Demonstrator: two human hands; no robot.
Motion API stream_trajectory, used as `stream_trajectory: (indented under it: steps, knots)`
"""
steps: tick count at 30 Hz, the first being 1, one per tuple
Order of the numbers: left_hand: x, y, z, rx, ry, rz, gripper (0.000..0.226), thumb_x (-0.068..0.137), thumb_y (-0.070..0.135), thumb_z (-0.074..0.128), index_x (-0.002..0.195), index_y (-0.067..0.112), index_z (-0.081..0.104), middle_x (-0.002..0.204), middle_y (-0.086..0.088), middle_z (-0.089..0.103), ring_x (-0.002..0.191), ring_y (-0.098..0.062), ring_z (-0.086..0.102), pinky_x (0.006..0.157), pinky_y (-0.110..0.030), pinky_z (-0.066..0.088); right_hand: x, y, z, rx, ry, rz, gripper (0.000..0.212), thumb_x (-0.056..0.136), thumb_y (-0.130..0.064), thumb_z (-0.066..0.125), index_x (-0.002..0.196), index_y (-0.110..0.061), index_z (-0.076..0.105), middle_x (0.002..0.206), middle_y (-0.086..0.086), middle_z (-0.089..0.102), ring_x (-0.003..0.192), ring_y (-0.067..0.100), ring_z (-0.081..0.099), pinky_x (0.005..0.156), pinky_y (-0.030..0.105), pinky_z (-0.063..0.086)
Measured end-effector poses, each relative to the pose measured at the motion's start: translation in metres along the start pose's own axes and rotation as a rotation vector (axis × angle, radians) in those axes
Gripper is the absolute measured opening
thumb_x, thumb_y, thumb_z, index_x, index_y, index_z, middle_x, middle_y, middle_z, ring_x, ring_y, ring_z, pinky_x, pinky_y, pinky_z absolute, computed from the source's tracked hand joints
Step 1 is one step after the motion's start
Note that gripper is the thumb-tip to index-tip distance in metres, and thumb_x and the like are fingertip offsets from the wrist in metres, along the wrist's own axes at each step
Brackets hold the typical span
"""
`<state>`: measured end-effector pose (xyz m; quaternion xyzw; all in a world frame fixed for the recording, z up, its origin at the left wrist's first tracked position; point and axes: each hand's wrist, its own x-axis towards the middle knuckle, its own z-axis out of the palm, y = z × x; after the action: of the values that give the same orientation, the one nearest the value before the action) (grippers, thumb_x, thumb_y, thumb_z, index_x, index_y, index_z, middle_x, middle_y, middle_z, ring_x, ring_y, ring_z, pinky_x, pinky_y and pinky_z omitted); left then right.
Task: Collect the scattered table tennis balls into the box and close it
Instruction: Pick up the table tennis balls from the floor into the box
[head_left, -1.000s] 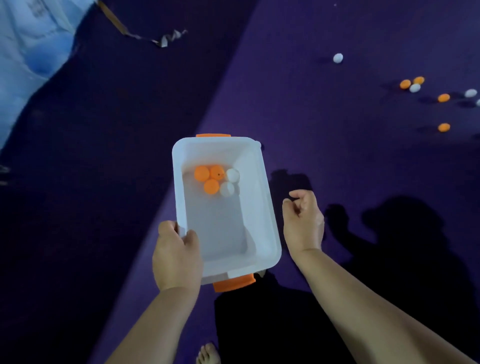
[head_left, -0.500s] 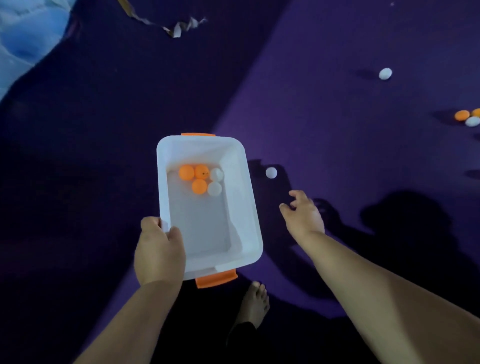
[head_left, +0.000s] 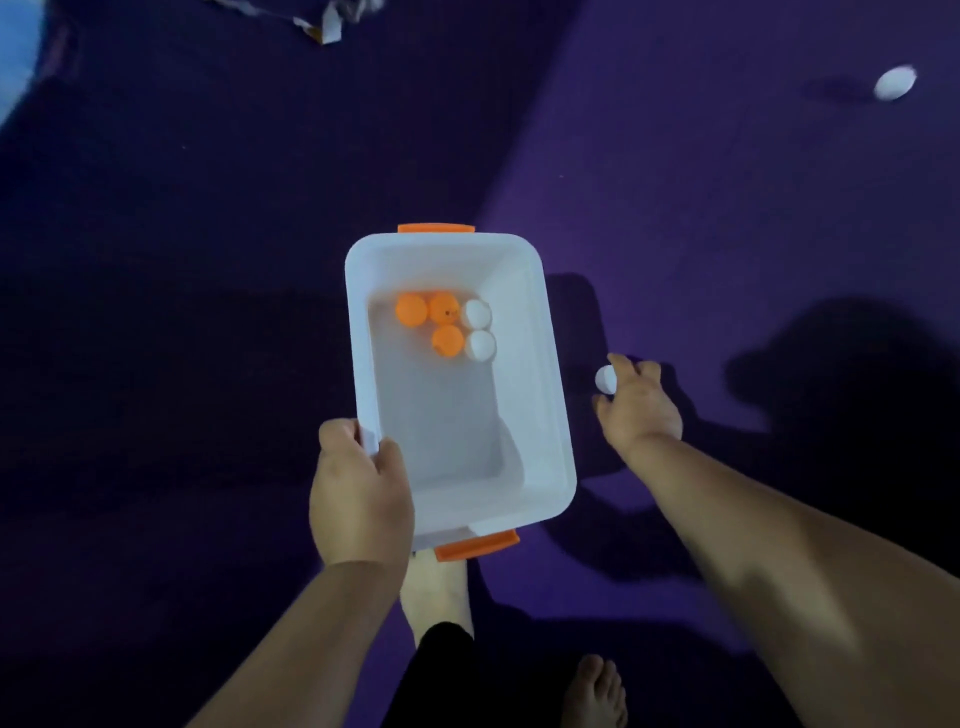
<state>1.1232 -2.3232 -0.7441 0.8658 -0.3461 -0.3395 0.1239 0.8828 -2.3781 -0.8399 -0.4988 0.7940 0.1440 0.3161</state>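
Note:
A white plastic box (head_left: 540, 364) with orange end latches is open, held above the purple floor. My left hand (head_left: 358, 493) grips its near left rim. Inside, at the far end, lie three orange balls (head_left: 431, 319) and two white balls (head_left: 478, 330). To the right of the box, my right hand (head_left: 641, 402) reaches down, and its fingertip and thumb pinch a white ball (head_left: 605, 378). Another white ball (head_left: 894, 83) lies on the floor at the far right. No lid is in view.
The floor is purple carpet (head_left: 701, 208), in deep shadow on the left. A crumpled strip of paper (head_left: 322, 28) lies at the far top. My bare feet (head_left: 441, 592) stand just below the box.
My right hand has reached forward and down to the white ball beside the box and closed its fingers round it. The box has stayed in my left hand.

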Motion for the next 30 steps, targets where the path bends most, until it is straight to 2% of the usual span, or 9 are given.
stream_trajectory:
  steps: [5, 7, 11, 14, 16, 21, 26, 28, 30]
  knots:
    - [0.024, -0.005, -0.004, 0.049, -0.038, 0.039, 0.011, 0.095, 0.022, 0.048, 0.101, 0.017, 0.040, 0.071, -0.001, 0.058, 0.059, -0.019, 0.058, 0.048, -0.037, 0.050, 0.013, -0.006, 0.017, 0.009, -0.063, 0.082, 0.047, 0.092, -0.007, 0.050, 0.136, -0.022, 0.042, 0.140, 0.010, 0.030, 0.095, 0.036, 0.058, 0.067, 0.033, 0.043]
    - [0.029, -0.005, -0.009, 0.069, -0.051, 0.044, 0.012, 0.095, 0.021, 0.048, 0.103, 0.015, 0.042, 0.074, -0.002, 0.059, 0.059, -0.019, 0.058, 0.046, -0.034, 0.046, 0.007, -0.009, 0.015, 0.070, -0.050, 0.119, 0.045, 0.090, -0.002, 0.049, 0.131, -0.020, 0.045, 0.135, 0.010, 0.034, 0.088, 0.035, 0.056, 0.066, 0.033, 0.042]
    - [0.031, 0.008, -0.025, 0.093, -0.070, 0.001, 0.018, 0.094, 0.020, 0.049, 0.109, 0.011, 0.044, 0.081, -0.006, 0.061, 0.060, -0.018, 0.055, 0.045, -0.026, 0.036, -0.022, -0.029, -0.015, 0.249, 0.145, 0.066, 0.029, 0.088, -0.028, 0.057, 0.115, -0.019, 0.054, 0.113, 0.003, 0.052, 0.077, 0.022, 0.049, 0.065, 0.030, 0.038]
    - [0.028, 0.032, -0.047, 0.115, -0.089, -0.037, 0.020, 0.094, 0.020, 0.049, 0.111, 0.010, 0.045, 0.088, -0.006, 0.063, 0.066, -0.020, 0.057, 0.046, -0.027, 0.034, -0.056, -0.051, -0.052, 0.361, 0.198, 0.037, 0.025, 0.084, -0.045, 0.056, 0.095, -0.022, 0.055, 0.091, -0.005, 0.061, 0.076, 0.017, 0.056, 0.064, 0.030, 0.040]
    - [0.023, 0.052, -0.068, 0.127, -0.097, -0.045, 0.022, 0.095, 0.021, 0.048, 0.113, 0.010, 0.045, 0.090, -0.005, 0.062, 0.067, -0.018, 0.055, 0.046, -0.026, 0.032, -0.080, -0.068, -0.082, 0.404, 0.203, 0.001, 0.026, 0.082, -0.048, 0.057, 0.089, -0.023, 0.055, 0.082, -0.007, 0.061, 0.075, 0.016, 0.058, 0.065, 0.032, 0.044]
    - [0.005, 0.103, -0.139, 0.091, -0.101, -0.032, 0.021, 0.095, 0.027, 0.048, 0.109, 0.011, 0.045, 0.085, -0.003, 0.060, 0.063, -0.013, 0.054, 0.045, -0.022, 0.032, -0.140, -0.125, -0.170, 0.408, 0.173, -0.220, 0.025, 0.079, -0.044, 0.064, 0.082, -0.021, 0.056, 0.076, -0.008, 0.059, 0.068, 0.011, 0.055, 0.061, 0.030, 0.043]
    - [-0.016, 0.156, -0.222, 0.066, -0.075, 0.055, 0.014, 0.095, 0.028, 0.049, 0.092, 0.017, 0.041, 0.075, 0.002, 0.055, 0.060, -0.011, 0.053, 0.045, -0.025, 0.032, -0.194, -0.179, -0.254, 0.404, 0.116, -0.396, 0.021, 0.084, -0.043, 0.061, 0.093, -0.025, 0.061, 0.073, -0.006, 0.055, 0.070, 0.011, 0.055, 0.065, 0.026, 0.045]
    - [-0.028, 0.178, -0.255, 0.072, -0.055, 0.090, 0.015, 0.094, 0.028, 0.050, 0.091, 0.017, 0.041, 0.072, 0.003, 0.053, 0.058, -0.009, 0.052, 0.043, -0.023, 0.031, -0.214, -0.192, -0.291, 0.438, 0.160, -0.391, 0.015, 0.088, -0.039, 0.057, 0.083, -0.025, 0.059, 0.072, -0.007, 0.057, 0.067, 0.011, 0.054, 0.061, 0.027, 0.044]
    - [-0.040, 0.201, -0.288, 0.065, -0.043, 0.116, 0.015, 0.094, 0.028, 0.050, 0.091, 0.018, 0.040, 0.071, 0.004, 0.052, 0.057, -0.009, 0.052, 0.043, -0.023, 0.032, -0.235, -0.200, -0.330, 0.526, 0.198, -0.334, 0.021, 0.090, -0.032, 0.053, 0.073, -0.020, 0.056, 0.071, -0.006, 0.059, 0.066, 0.014, 0.055, 0.059, 0.036, 0.048]
